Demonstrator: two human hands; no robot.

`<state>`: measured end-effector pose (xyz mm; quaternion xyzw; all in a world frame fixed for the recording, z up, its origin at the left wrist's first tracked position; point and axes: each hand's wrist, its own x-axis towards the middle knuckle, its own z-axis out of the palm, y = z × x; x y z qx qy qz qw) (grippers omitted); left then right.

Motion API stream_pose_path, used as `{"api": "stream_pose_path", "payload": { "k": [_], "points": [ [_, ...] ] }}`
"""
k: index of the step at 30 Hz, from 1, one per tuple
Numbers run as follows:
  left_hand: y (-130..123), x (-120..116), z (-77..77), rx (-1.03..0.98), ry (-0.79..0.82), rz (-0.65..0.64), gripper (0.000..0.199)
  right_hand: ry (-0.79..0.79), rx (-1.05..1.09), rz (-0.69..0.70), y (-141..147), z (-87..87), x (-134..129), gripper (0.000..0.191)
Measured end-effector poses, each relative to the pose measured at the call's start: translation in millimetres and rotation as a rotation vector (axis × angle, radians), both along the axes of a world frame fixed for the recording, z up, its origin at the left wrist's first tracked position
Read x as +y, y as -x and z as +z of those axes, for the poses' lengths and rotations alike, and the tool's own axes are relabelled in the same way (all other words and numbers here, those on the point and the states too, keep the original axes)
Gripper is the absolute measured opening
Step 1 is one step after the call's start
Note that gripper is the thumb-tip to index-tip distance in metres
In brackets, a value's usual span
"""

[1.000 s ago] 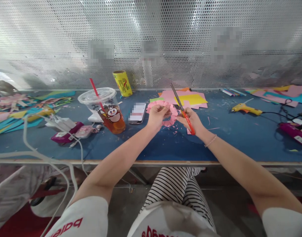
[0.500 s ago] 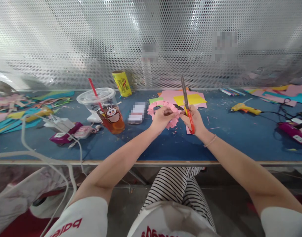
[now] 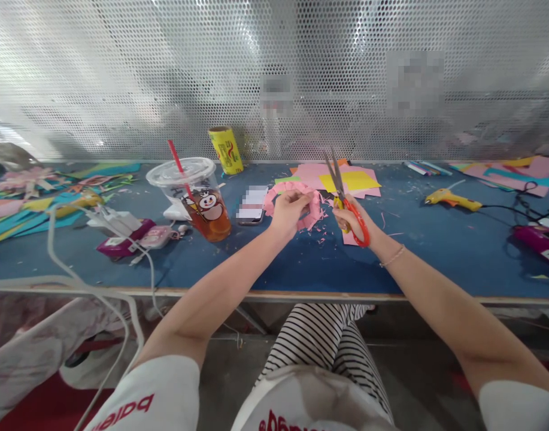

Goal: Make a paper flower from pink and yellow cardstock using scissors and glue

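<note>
Two hands' fingers gripping pink paper ring and scissors, blue tabletop, perforated metal screen behind

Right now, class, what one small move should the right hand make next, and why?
Probably turn the open scissors toward the pink paper ring: the left hand holds the ring, while the right hand has the scissors pointing away from it.

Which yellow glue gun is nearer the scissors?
The right-hand glue gun, on the blue tabletop; the left-hand glue gun lies beyond the drink, by coloured paper.
</note>
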<state>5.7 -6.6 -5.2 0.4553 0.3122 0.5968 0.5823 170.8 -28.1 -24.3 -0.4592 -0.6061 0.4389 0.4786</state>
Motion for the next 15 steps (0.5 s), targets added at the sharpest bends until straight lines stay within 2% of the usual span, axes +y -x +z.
{"api": "stream_pose_path", "payload": {
  "k": [3, 7, 11, 15],
  "points": [
    [1.3, 2.8, 1.5, -0.112, 0.029, 0.017, 0.030, 0.057, -0.008, 0.047, 1.4, -4.4, -0.9, 0.041],
    [1.5, 1.4, 4.5, -0.145, 0.095, 0.027, 0.026, 0.058, -0.085, 0.077, 3.6, -5.0, -2.5, 0.045],
    [0.6, -2.4, 7.2, -0.157, 0.128, 0.044, 0.024, 0.051, -0.160, 0.058, 5.9, -5.0, -2.6, 0.049],
    [-0.2, -2.7, 7.2, -0.159, 0.103, 0.047, 0.020, 0.023, -0.243, 0.020, 5.7, -9.8, 0.2, 0.043]
  ]
}}
